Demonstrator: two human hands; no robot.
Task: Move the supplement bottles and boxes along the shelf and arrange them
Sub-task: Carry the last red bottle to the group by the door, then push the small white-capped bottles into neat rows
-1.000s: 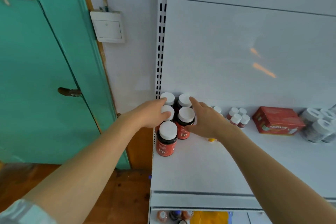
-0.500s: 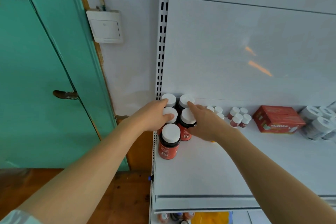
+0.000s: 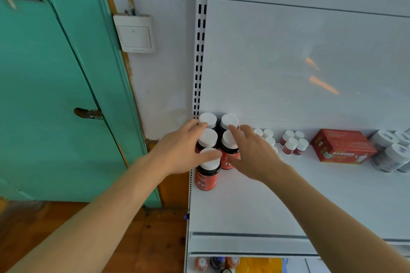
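A: Bottles (image 3: pixel 226 155), five, red labels and white caps, bunched at the left end of the shelf (image 3: pixel 266 206), close to the back panel.

B: Left grip (image 3: pixel 182 153) spread flat along the left side of the bunch, with the thumb over the cap of the front bottle (image 3: pixel 207 176). Right grip (image 3: pixel 253 155) likewise apart, with straight fingers touching the right-hand pair. Clamped on nothing.

A: Probably squaring the bunch up, then. Press inward evenly from both sides, low on the bodies rather than at the caps.

B: Mind the front one: alone, out of the rows, near the shelf's left edge, likely to tip if nudged from the top.

A: Leave the small bottles (image 3: pixel 292 145) and the red box (image 3: pixel 341 148) further right for later.
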